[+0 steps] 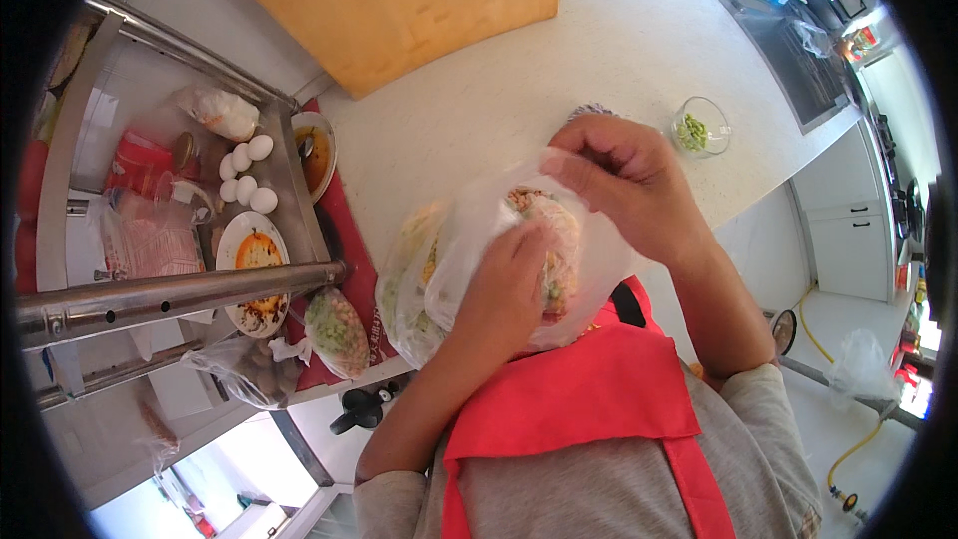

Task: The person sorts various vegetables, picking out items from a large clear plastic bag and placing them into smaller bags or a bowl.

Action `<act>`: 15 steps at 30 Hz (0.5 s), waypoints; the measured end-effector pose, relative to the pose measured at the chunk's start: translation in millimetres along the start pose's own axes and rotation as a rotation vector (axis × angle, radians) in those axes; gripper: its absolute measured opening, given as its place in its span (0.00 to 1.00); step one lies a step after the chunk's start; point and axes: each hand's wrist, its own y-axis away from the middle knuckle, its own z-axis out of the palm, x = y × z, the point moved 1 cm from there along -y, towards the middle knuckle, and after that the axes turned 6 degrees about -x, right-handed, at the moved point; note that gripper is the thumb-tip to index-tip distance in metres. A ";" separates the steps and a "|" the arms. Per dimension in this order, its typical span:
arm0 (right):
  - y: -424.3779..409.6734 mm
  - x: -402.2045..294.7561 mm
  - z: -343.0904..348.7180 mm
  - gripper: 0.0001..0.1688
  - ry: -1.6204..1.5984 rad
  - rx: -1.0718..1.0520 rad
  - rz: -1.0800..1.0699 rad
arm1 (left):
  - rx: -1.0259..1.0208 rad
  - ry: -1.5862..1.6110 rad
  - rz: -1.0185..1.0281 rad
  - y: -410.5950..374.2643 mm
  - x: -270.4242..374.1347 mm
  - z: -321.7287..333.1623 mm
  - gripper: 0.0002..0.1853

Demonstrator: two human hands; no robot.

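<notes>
A translucent plastic bag (464, 269) hangs open before my chest. My right hand (625, 180) pinches its upper rim between thumb and fingers. Inside the bag is a smaller clear package (563, 258) of mixed food pieces, pink, yellow and green. My left hand (505, 281) reaches over the bag's mouth against this package; its fingertips are partly blurred and hidden, so its grip is unclear. Just left of the bag lies another clear bag (400, 292) with green and yellow food. A glass bowl (701, 127) of chopped green pieces stands on the counter beyond my right hand.
At left, a metal shelf (299, 202) holds white eggs (260, 147) and a stained oval plate (258, 277). A knotted bag of vegetables (337, 333) lies on a red mat. A wooden board (419, 0) stands at the back; a sink (786, 60) is at far right.
</notes>
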 end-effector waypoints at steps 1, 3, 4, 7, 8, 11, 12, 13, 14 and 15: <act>0.1 -2.0 4.2 0.09 -0.021 -0.014 0.006 | 0.065 -0.295 0.070 -10.4 -4.0 3.3 0.15; 0.3 -4.8 9.0 0.08 -0.060 -0.043 0.017 | -0.444 -0.317 -0.248 -42.0 -15.3 4.1 0.19; -1.2 -4.8 9.1 0.06 0.040 -0.078 -0.001 | -0.580 -0.328 -0.317 -54.1 -21.9 6.4 0.19; -5.0 -5.7 15.6 0.06 0.013 -0.137 0.013 | -0.523 -0.357 -0.242 -88.5 -30.5 20.5 0.19; -6.9 -5.5 19.0 0.06 0.017 -0.144 -0.001 | -0.491 -0.359 -0.234 -93.0 -32.8 22.8 0.19; -0.9 5.6 18.4 0.04 0.134 -0.082 -0.046 | -0.432 -0.347 -0.152 -106.7 -31.8 39.4 0.18; -1.2 11.3 24.3 0.04 0.213 -0.085 -0.093 | -0.400 -0.341 -0.154 -104.5 -37.2 40.4 0.18; 3.6 13.2 32.4 0.04 0.193 -0.120 -0.067 | -0.381 -0.338 -0.145 -102.3 -37.9 40.2 0.18; 7.1 23.1 42.1 0.05 0.305 -0.161 -0.247 | -0.351 -0.332 -0.141 -98.0 -38.6 39.7 0.18; 16.6 32.7 46.9 0.06 0.307 -0.187 -0.210 | -0.359 -0.319 -0.085 -101.1 -34.1 49.9 0.18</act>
